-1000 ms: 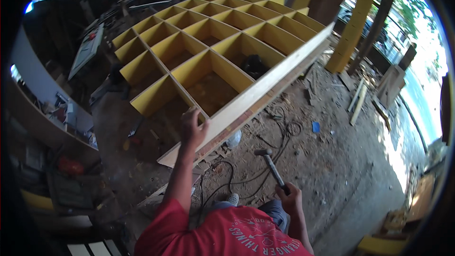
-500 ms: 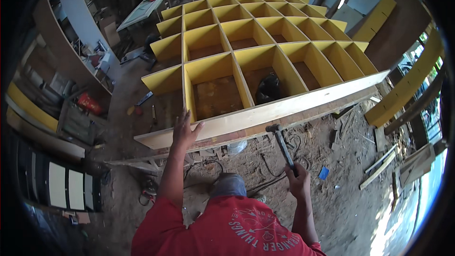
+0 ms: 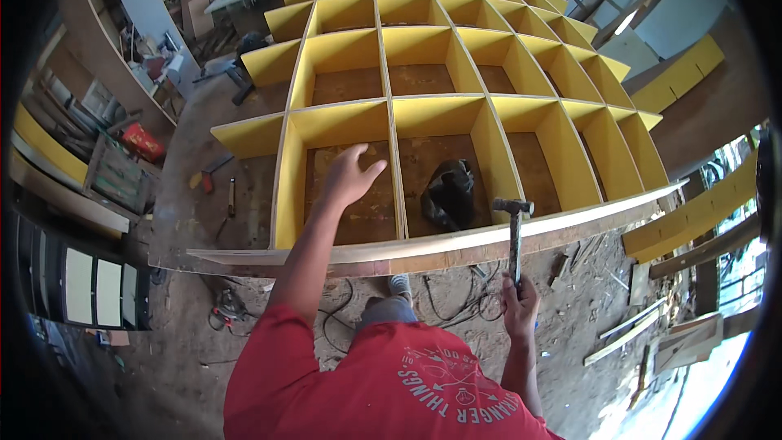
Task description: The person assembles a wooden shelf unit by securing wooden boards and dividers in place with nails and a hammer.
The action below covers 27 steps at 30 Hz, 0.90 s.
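The hammer (image 3: 514, 232) stays tight in the right hand (image 3: 519, 307), while the open left hand (image 3: 349, 178) has now reached out over the yellow shelf grid (image 3: 456, 73).

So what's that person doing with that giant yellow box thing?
A person in a red shirt is standing over a big yellow wooden shelf grid lying flat on the dusty floor. Their right hand grips a hammer with a dark handle, its head raised above the pale wooden front edge board. Their left hand reaches out open over one compartment. A crumpled black bag sits in the next compartment.
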Each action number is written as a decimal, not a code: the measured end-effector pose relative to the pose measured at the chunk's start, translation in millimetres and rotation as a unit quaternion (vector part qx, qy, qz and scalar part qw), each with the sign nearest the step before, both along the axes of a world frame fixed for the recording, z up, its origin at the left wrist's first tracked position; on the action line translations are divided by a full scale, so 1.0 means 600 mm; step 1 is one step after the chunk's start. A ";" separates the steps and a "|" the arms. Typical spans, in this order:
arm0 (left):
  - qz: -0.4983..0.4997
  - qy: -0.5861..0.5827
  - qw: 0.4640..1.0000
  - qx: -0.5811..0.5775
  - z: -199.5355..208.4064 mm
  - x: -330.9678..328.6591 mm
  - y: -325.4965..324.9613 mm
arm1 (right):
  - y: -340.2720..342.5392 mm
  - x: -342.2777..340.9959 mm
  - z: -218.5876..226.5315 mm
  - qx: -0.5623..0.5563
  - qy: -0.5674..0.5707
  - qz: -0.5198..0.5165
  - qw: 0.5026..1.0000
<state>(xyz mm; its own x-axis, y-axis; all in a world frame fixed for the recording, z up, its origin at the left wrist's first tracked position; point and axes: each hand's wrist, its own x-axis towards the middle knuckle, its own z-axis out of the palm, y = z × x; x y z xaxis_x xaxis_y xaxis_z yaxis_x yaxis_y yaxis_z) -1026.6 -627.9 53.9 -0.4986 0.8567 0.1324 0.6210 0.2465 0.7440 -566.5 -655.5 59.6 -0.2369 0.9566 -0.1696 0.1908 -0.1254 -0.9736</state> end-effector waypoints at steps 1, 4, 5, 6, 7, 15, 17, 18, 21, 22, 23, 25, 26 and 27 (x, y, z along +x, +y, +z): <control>0.025 0.038 0.999 -0.004 -0.016 -0.001 0.050 | 0.034 -0.018 0.014 0.012 -0.024 0.003 1.000; 0.080 0.090 0.992 -0.035 -0.056 0.002 0.199 | 0.147 -0.063 0.016 0.032 -0.085 0.031 0.995; 0.113 0.102 0.986 -0.067 -0.069 0.002 0.233 | 0.188 -0.094 0.020 0.104 -0.141 0.055 0.983; 0.107 0.093 0.987 -0.070 -0.055 0.013 0.260 | 0.228 -0.120 0.029 0.174 -0.202 0.073 0.961; 0.087 0.074 0.984 -0.139 -0.018 0.023 0.269 | 0.257 -0.159 0.057 0.160 -0.223 0.096 0.957; 0.102 0.070 0.970 -0.210 -0.029 -0.008 0.291 | 0.414 -0.425 0.099 0.306 -0.204 0.201 0.908; 0.099 0.063 0.968 -0.221 -0.027 -0.011 0.295 | 0.427 -0.457 0.074 0.352 -0.169 0.174 0.904; 0.089 0.058 0.969 -0.224 -0.023 -0.012 0.298 | 0.441 -0.465 0.056 0.352 -0.165 0.177 0.904; 0.093 0.058 0.974 -0.200 -0.024 -0.018 0.300 | 0.479 -0.490 0.010 0.368 -0.374 0.274 0.806; 0.099 0.060 0.973 -0.200 -0.025 -0.022 0.300 | 0.483 -0.492 0.012 0.371 -0.370 0.278 0.805; 0.099 0.063 0.970 -0.211 -0.026 -0.025 0.299 | 0.487 -0.492 0.016 0.379 -0.342 0.278 0.813; 0.097 0.062 0.968 -0.224 -0.022 -0.019 0.298 | 0.489 -0.485 0.015 0.384 -0.318 0.280 0.821; 0.092 0.066 0.971 -0.211 -0.019 -0.017 0.295 | 0.490 -0.481 0.002 0.371 -0.350 0.294 0.808; 0.089 0.072 0.974 -0.198 -0.013 -0.017 0.291 | 0.488 -0.483 0.005 0.359 -0.380 0.307 0.795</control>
